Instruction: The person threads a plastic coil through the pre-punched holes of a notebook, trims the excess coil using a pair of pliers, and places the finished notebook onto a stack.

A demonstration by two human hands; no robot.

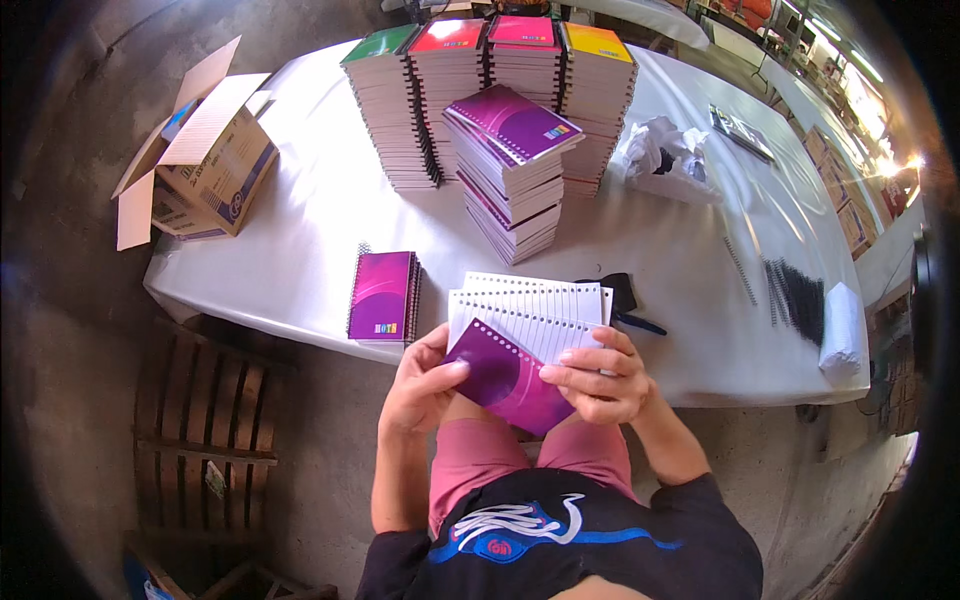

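Above my lap, at the table's front edge, I hold a purple notebook cover [500, 385] with a row of punched holes along its upper edge. Fanned out behind it are white ruled sheets [530, 300], also punched along the top. My left hand [422, 385] grips the cover's left side, thumb on its face. On the other side, my right hand [603, 380] pinches the cover's right corner beside the sheets. A purple spiral notebook [382, 296] lies left of the sheets. Just beyond them, a black tool with a dark blue handle [638, 323] is partly hidden.
Mid-table stands a stack of loose purple-covered pads [515, 170]. Behind it rise tall stacks of bound notebooks [385, 110]. An open carton [205, 170] sits at left. Rightward lie crumpled plastic [665, 160], black binding coils [795, 300] and a white roll [843, 335].
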